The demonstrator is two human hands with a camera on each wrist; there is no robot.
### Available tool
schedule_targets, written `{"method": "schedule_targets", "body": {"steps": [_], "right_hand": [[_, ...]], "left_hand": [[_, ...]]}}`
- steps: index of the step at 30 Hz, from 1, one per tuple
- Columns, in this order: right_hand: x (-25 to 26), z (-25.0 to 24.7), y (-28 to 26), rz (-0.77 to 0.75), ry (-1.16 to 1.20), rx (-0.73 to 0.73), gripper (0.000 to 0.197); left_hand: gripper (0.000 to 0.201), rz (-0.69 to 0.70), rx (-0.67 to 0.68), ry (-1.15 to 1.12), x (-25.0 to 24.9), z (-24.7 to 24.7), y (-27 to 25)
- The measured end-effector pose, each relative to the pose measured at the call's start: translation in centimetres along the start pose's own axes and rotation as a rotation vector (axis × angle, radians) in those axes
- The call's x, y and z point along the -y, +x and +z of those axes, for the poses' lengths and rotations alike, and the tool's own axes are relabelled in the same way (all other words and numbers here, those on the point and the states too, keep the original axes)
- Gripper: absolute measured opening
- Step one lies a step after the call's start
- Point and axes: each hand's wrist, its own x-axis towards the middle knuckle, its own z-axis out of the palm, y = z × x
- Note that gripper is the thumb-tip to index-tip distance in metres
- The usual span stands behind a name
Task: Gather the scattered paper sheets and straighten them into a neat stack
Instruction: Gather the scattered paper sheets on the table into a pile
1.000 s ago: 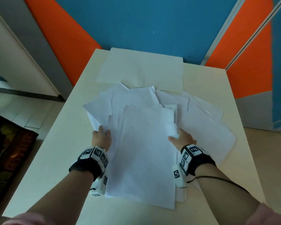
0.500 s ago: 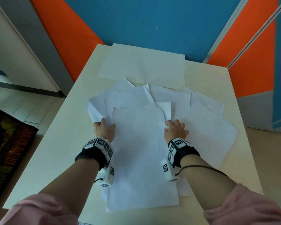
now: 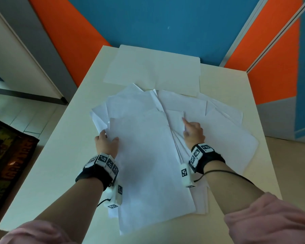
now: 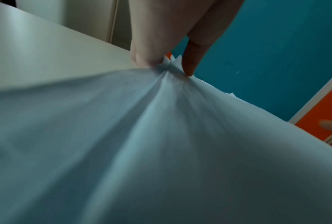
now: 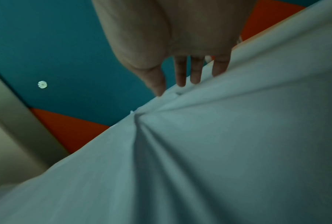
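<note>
My left hand (image 3: 106, 142) pinched the left edge of the paper sheets (image 3: 148, 155); my right hand (image 3: 193, 132) pressed straight fingers (image 5: 196, 71) on their right side.

Pink sleeves (image 3: 271, 219); black wristbands (image 3: 95, 175), white tag-marked blocks (image 3: 184, 175).

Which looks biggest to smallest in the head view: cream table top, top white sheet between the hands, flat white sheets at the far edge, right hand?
1. Cream table top.
2. Top white sheet between the hands, nearest the camera, so its lead over the next is unsure.
3. Flat white sheets at the far edge.
4. Right hand.
</note>
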Motion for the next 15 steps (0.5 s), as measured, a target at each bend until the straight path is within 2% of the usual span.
{"method": "schedule_targets", "body": {"steps": [4,7,8,10,11,13,14,15], "right_hand": [[-1.4,-1.7,0.7,0.180,-0.143,0.124,0.075],[-1.4,-2.8,1.5,0.385,0.013,0.104,0.091],[-1.3,-3.0,1.7,0.460,0.074,0.099,0.087],[-1.3,-3.2,1.7,0.511,0.081,0.153,0.054],[-1.1,-3.0,1.6,0.482,0.076,0.188,0.036],[-1.1,-2.2,1.7,0.409,0.096,0.193,0.017],[-0.9,-2.0,1.6,0.364,0.140,0.170,0.010],[-0.9,-1.7,1.9,0.320,0.210,0.132,0.021]], "left_hand": [[0.055,0.004,-0.020,-0.010,0.4,0.0,-0.2],[0.051,0.012,-0.040,0.000,0.4,0.1,-0.3],[0.050,0.012,-0.042,0.000,0.4,0.2,-0.3],[0.047,0.014,-0.044,0.012,0.4,0.3,-0.2],[0.045,0.017,-0.046,0.025,0.4,0.4,-0.1],[0.042,0.019,-0.044,0.047,0.3,0.4,0.0],[0.041,0.018,-0.043,0.054,0.3,0.4,0.0],[0.040,0.016,-0.041,0.059,0.4,0.4,0.1]]}}
